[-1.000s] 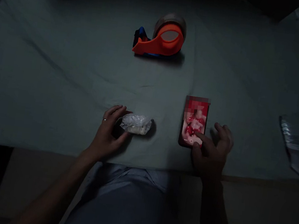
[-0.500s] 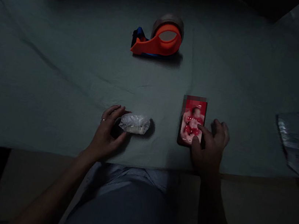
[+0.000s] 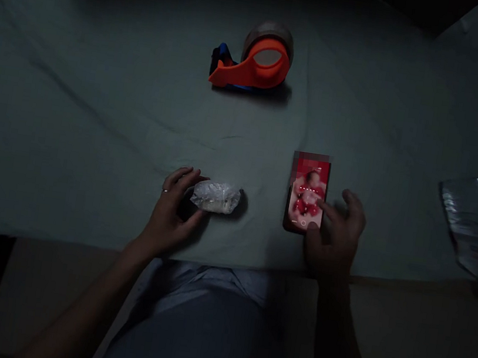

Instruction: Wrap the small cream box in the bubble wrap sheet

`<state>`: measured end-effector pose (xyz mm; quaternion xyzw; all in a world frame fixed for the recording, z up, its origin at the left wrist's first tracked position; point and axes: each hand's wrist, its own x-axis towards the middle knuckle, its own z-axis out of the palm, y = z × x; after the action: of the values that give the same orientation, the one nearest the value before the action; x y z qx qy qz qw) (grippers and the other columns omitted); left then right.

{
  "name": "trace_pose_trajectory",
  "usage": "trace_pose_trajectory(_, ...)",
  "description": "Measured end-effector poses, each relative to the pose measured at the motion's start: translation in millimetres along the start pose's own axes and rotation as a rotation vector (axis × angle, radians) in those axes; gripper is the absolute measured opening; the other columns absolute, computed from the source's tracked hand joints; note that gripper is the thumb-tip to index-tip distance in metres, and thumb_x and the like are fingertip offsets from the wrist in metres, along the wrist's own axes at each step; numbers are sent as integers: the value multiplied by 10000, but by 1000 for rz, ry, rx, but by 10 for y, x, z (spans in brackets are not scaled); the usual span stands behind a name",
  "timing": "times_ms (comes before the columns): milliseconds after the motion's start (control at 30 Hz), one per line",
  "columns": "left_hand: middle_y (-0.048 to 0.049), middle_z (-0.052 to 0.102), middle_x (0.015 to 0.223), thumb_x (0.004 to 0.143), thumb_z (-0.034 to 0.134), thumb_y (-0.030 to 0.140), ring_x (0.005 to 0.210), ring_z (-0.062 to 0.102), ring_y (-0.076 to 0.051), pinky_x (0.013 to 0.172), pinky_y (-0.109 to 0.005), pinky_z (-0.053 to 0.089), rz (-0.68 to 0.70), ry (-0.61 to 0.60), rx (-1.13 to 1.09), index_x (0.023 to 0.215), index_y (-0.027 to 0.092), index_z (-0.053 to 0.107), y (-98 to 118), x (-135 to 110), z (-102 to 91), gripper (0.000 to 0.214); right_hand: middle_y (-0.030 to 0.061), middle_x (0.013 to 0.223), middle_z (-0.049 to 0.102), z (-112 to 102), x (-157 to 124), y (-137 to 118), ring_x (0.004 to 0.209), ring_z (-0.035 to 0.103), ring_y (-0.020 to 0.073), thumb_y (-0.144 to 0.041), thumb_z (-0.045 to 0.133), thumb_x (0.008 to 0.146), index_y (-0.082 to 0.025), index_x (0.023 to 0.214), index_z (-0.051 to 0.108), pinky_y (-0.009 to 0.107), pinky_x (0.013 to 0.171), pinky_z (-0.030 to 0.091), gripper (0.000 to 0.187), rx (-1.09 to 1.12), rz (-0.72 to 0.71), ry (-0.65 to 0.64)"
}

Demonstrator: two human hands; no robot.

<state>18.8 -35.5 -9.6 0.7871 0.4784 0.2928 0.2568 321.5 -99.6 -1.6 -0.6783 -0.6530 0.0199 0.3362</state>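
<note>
The scene is dim. My left hand [image 3: 171, 212] rests on the grey cloth with its fingers curled around the left end of a small clear plastic-wrapped bundle [image 3: 215, 197]; a ring shows on one finger. My right hand [image 3: 335, 238] lies at the lower right corner of a phone [image 3: 307, 192] lying flat with a lit red screen. Its fingers are spread, and a fingertip touches the bottom of the screen.
An orange tape dispenser [image 3: 252, 67] with a brown tape roll stands at the back centre. A crinkled clear plastic packet [image 3: 476, 227] lies at the right edge. The grey cloth [image 3: 95, 123] covers the table, whose near edge runs just below my hands.
My right hand's fingertip has shifted slightly over the phone's lower screen. My left hand and the bundle have stayed put.
</note>
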Motion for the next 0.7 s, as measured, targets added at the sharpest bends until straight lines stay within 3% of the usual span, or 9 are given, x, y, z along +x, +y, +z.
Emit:
trace_pose_trajectory(167, -88, 532, 1283, 819, 632, 243, 1340, 381, -276, 1114, -510, 365, -2, 4, -1, 1423, 282, 331, -5, -2, 9, 676, 168, 1396, 434, -52, -13, 23, 1300, 438, 317, -189, 568, 783, -205, 1338, 471, 563, 1024, 403, 564, 87, 63, 137)
trace_pose_trajectory(400, -91, 558, 1269, 804, 650, 224, 1334, 384, -272, 1116, -498, 362, 13, 11, 1, 1422, 245, 342, -5, 0, 10, 691, 162, 1422, 394, 39, -80, 116, 1313, 413, 323, -174, 619, 728, -217, 1381, 431, 567, 1000, 431, 681, 180, 73, 117)
trace_pose_trajectory(700, -99, 529, 1297, 797, 653, 221, 1335, 384, -274, 1113, -500, 366, -5, 14, -7, 1415, 249, 356, -10, -7, 19, 686, 167, 1424, 380, 41, -85, 91, 1314, 408, 329, -181, 625, 727, -221, 1381, 421, 578, 991, 432, 686, 173, 116, 96)
